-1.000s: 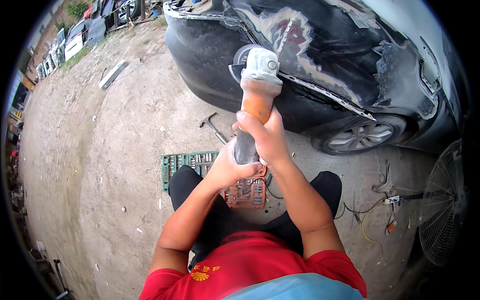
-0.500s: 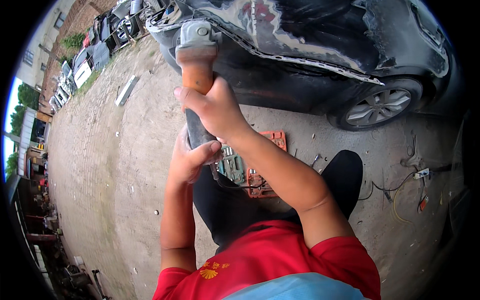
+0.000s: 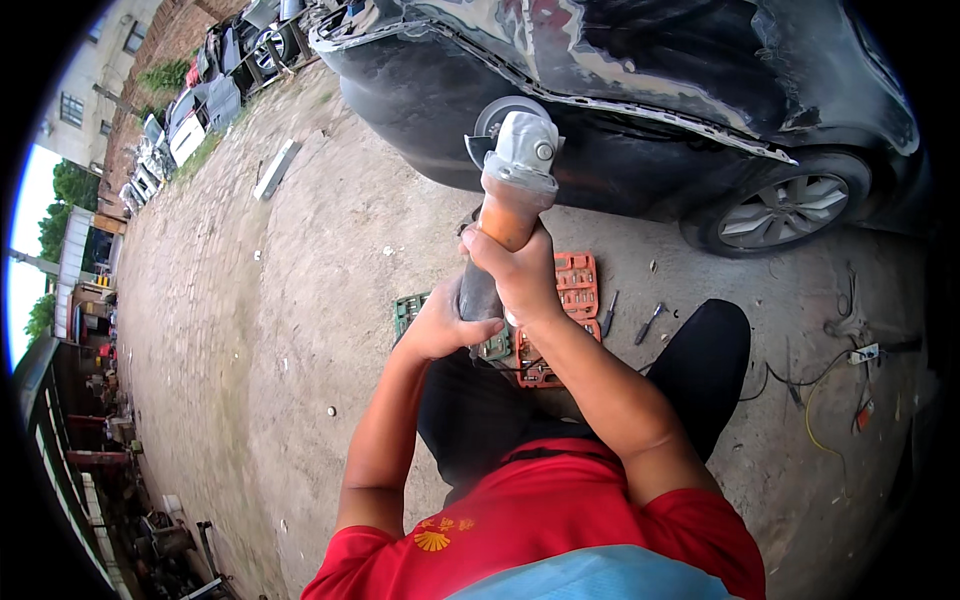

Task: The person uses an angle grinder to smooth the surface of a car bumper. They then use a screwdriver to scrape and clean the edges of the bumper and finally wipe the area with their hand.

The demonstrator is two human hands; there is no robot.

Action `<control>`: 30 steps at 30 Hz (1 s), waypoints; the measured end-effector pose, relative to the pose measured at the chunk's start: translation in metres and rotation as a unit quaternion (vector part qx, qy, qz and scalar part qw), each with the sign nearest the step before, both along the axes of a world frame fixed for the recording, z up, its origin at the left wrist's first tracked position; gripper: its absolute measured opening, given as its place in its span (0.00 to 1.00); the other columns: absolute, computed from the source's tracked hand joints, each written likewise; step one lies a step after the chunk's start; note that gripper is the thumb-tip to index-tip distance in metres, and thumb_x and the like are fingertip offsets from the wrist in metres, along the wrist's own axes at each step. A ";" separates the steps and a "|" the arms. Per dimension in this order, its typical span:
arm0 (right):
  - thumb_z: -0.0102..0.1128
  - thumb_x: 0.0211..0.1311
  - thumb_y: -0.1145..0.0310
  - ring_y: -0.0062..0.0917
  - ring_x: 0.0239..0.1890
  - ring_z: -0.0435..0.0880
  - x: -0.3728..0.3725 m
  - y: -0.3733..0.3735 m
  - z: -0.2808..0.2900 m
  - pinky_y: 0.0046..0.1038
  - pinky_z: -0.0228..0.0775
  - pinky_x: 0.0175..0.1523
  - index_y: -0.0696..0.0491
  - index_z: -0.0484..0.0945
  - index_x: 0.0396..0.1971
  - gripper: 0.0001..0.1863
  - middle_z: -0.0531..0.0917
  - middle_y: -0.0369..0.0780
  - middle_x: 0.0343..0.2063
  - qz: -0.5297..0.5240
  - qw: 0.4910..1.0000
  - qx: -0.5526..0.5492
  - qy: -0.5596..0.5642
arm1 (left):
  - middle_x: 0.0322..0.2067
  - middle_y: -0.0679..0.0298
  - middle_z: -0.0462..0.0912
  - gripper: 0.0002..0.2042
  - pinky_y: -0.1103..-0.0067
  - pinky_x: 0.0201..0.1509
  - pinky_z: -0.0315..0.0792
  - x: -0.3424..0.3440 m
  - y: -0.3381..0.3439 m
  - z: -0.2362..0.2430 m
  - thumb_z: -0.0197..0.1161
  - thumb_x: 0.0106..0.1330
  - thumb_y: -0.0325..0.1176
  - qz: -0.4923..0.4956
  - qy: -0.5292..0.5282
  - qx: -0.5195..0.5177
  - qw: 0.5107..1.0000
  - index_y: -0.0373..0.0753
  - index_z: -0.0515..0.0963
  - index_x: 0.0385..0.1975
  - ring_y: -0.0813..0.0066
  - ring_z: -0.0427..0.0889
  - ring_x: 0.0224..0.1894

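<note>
Both my hands are wrapped round an angle grinder (image 3: 507, 215) with an orange and dark body and a worn grey head. My left hand (image 3: 447, 322) grips the rear of the dark handle. Farther forward, my right hand (image 3: 518, 265) closes on the body just behind the orange part. The grinder's round disc (image 3: 505, 113) and its guard show at the far left of the head. In the picture the disc overlaps the lower side of a dark car (image 3: 420, 110) with patchy, sanded paint; whether they touch I cannot tell.
Beneath my forearms, an orange socket-set case (image 3: 577, 285) and a green tool case (image 3: 410, 312) lie on the concrete. A screwdriver (image 3: 609, 315) and a ratchet (image 3: 651, 323) lie to their right. Cables run to a white power strip (image 3: 864, 353). The car's rear wheel (image 3: 780, 210) stands far right.
Both hands have carried the angle grinder to the right and back toward me, tilting its head rightward. Its disc has come into clearer view. The grip looks the same.
</note>
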State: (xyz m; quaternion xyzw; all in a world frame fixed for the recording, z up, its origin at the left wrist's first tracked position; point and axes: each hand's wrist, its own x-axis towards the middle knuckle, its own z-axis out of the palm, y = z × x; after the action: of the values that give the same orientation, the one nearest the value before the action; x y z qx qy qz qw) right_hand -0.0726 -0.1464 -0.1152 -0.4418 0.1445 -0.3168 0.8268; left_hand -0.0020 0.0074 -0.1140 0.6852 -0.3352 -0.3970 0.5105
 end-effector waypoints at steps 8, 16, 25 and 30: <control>0.81 0.62 0.68 0.25 0.38 0.89 0.016 -0.014 -0.004 0.31 0.83 0.48 0.60 0.81 0.49 0.21 0.89 0.39 0.38 -0.106 0.981 -0.147 0.077 | 0.56 0.56 0.90 0.36 0.69 0.66 0.80 -0.011 -0.034 -0.012 0.83 0.61 0.38 0.098 -0.085 0.012 0.991 0.30 0.77 0.67 0.71 0.87 0.58; 0.84 0.59 0.62 0.33 0.41 0.93 0.042 -0.028 0.026 0.37 0.84 0.50 0.64 0.82 0.51 0.28 0.92 0.47 0.40 -0.101 0.951 -0.255 0.144 | 0.52 0.64 0.89 0.29 0.73 0.59 0.81 0.010 -0.057 -0.008 0.84 0.62 0.38 0.126 -0.052 -0.074 0.988 0.31 0.81 0.60 0.80 0.85 0.53; 0.84 0.59 0.62 0.32 0.43 0.92 0.021 -0.018 -0.002 0.37 0.84 0.53 0.63 0.81 0.56 0.30 0.91 0.46 0.43 -0.123 0.957 -0.226 0.132 | 0.56 0.57 0.89 0.36 0.69 0.65 0.81 -0.006 -0.045 -0.029 0.83 0.63 0.40 0.084 -0.061 -0.037 0.994 0.30 0.76 0.68 0.72 0.87 0.57; 0.84 0.58 0.58 0.44 0.45 0.93 0.039 -0.022 0.030 0.43 0.84 0.53 0.63 0.80 0.53 0.31 0.92 0.52 0.43 -0.087 0.952 -0.251 0.149 | 0.55 0.58 0.89 0.36 0.69 0.65 0.81 0.010 -0.046 -0.008 0.83 0.63 0.40 0.108 -0.041 -0.059 0.992 0.30 0.76 0.67 0.72 0.87 0.57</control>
State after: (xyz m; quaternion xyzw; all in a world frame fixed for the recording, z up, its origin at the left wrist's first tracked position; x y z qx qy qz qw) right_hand -0.0339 -0.1684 -0.0853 -0.6631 0.2195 -0.3443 0.6274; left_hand 0.0078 -0.0388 -0.1216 0.7016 -0.3027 -0.2913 0.5756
